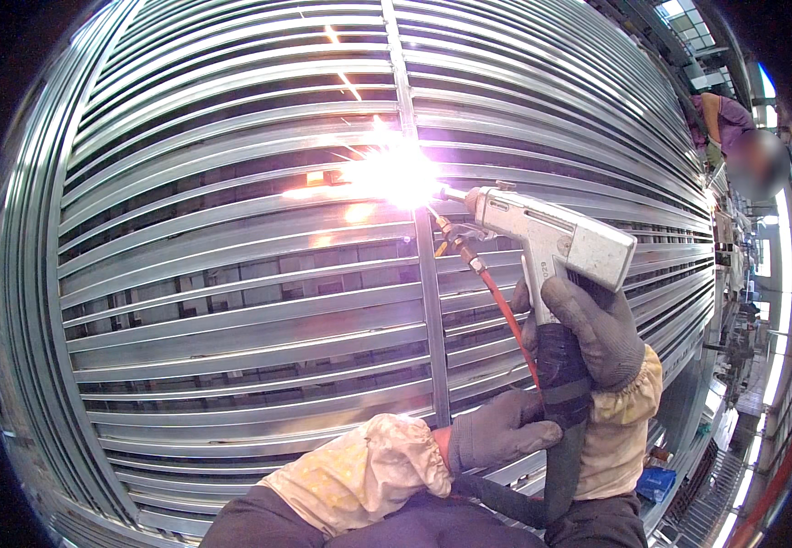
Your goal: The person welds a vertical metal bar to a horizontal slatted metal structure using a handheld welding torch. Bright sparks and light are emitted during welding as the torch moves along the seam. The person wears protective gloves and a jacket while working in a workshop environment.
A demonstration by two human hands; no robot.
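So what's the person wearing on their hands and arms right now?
Both the left hand and the right hand wear dark grey knit gloves. Over each forearm sits a loose pale-yellow sleeve cover with a faint print, gathered at the wrist. Darker clothing shows beneath, at the lower edge.

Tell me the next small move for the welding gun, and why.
Probably hold the gun steady and ease its tip along the joint. The flash sits where a slat meets the upright bar; the right hand grips the handle and the left hand braces the cable below.
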